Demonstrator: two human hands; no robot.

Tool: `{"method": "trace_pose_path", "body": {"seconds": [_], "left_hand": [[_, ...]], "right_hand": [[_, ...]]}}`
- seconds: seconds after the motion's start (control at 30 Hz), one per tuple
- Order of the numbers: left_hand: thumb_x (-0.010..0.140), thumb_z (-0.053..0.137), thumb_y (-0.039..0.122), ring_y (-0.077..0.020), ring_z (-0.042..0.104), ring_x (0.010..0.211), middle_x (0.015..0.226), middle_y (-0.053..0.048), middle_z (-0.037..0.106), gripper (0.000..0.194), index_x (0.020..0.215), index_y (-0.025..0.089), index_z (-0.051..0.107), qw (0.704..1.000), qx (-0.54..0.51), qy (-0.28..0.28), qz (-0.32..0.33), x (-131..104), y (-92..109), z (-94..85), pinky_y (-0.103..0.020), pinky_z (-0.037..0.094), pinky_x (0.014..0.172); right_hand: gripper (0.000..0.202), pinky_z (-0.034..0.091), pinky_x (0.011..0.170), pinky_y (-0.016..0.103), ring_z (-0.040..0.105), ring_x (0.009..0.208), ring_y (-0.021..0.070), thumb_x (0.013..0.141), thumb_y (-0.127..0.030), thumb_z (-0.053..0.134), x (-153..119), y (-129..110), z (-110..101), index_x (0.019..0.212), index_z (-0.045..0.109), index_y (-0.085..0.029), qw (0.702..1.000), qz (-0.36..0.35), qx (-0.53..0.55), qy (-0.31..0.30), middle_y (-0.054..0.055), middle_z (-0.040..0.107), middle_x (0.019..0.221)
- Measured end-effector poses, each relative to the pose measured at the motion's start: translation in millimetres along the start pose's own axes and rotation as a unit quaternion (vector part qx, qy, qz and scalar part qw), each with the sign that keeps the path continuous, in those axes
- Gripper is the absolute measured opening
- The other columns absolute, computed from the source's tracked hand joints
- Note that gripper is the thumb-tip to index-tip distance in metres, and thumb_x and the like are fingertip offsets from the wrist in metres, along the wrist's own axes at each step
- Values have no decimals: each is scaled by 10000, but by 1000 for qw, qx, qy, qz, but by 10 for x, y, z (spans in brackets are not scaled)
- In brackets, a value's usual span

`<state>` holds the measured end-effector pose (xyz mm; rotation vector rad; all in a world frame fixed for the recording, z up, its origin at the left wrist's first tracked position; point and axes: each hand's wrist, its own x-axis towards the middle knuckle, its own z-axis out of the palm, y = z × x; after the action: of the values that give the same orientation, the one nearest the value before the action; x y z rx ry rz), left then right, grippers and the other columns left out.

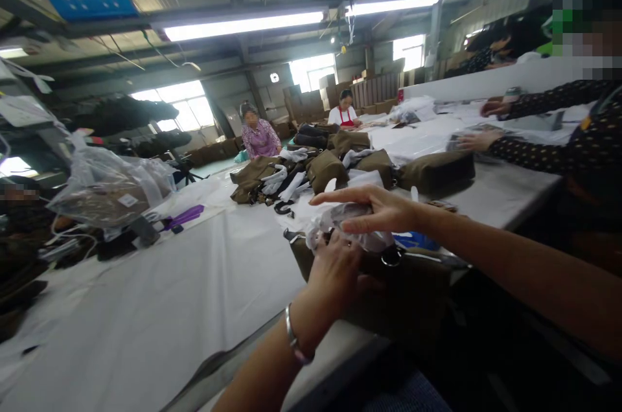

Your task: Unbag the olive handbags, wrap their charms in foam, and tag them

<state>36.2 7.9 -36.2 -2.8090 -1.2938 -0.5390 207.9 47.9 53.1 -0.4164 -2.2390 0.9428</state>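
Note:
An olive-brown bag (408, 295) stands at the table's near edge, close to my body, with a metal ring on its upper edge. Crumpled whitish plastic (376, 241) bulges from its top. My left hand (335, 269), with a silver bangle on the wrist, has its fingers curled against this plastic; the fingertips are partly hidden. Over the same plastic my right hand (376, 208) lies from the right, fingers stretched out and thumb apart, touching its top. Something blue (416, 241) shows just behind the bag, partly covered by my right wrist.
Several more olive bags (326, 171) with white wrapping are heaped ahead on the white table (194, 289). A clear plastic sack (114, 188) and purple strips (184, 217) lie left. At right, a co-worker's dotted sleeves (539, 153) reach over the table. Two people sit beyond.

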Motion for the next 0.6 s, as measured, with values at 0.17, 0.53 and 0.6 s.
{"method": "trace_pose_path", "body": {"seconds": [0.17, 0.53, 0.6], "left_hand": [[627, 854, 677, -430, 677, 1049, 964, -144, 755, 651, 1052, 192, 765, 999, 22, -38, -1, 113, -257, -46, -558, 538, 942], [812, 810, 442, -342, 582, 1323, 1409, -139, 649, 652, 1367, 181, 589, 998, 45, 46, -15, -97, -19, 253, -541, 424, 1159], [809, 802, 471, -338, 594, 1306, 1390, -142, 661, 660, 1355, 159, 599, 997, 39, 63, -22, -136, -27, 252, -512, 448, 1147]], "right_hand": [[725, 536, 967, 418, 704, 990, 244, 987, -612, 516, -209, 93, -53, 1596, 365, -249, 995, 83, -7, 63, 71, 759, 1069], [608, 425, 1119, 430, 627, 1205, 346, 929, -696, 536, -1045, 542, -133, 1186, 775, -200, 966, 254, -21, -43, 79, 755, 1129], [526, 418, 1124, 412, 607, 1247, 334, 956, -627, 549, -1065, 516, -157, 1195, 769, -214, 969, 233, -57, -63, 78, 739, 1178]]}}
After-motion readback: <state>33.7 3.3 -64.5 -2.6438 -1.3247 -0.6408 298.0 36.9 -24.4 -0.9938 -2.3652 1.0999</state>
